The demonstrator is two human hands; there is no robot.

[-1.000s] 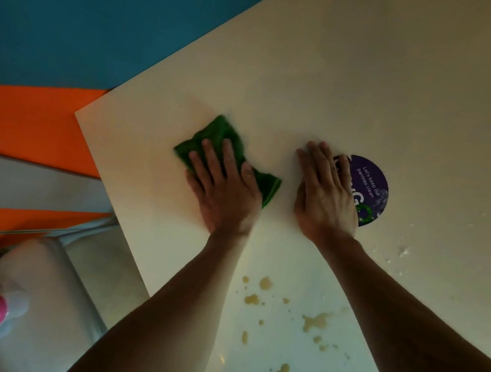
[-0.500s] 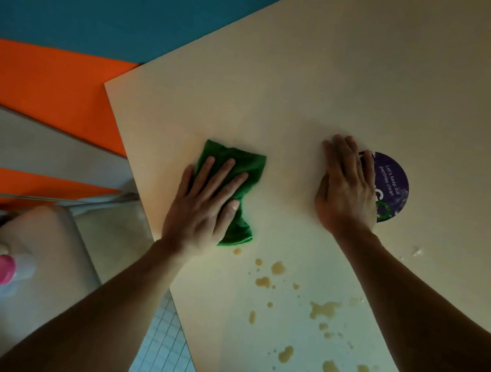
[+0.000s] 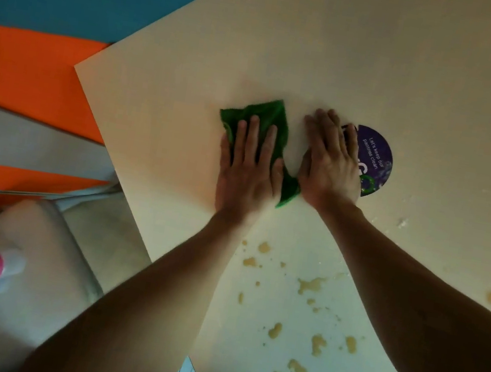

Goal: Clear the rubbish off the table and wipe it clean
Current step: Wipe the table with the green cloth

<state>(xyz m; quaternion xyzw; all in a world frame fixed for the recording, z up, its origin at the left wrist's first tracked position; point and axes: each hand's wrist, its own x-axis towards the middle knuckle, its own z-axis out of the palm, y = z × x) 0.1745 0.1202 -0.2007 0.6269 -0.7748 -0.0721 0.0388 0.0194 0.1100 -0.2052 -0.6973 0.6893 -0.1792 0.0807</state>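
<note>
Pressing one green cloth (image 3: 268, 117): two flat hands (image 3: 247, 176)

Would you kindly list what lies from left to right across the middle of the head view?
Orange panel → green cloth under the left hand → right hand → round purple sticker.

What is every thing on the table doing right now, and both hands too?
green cloth: crumpled, flat on the table, under the left hand
left hand: fingers straight, pressing the cloth
right hand: flat on the table, partly covering the sticker
purple sticker: stuck flat
brown splashes: not wiped yet
table: partly dirty
</note>
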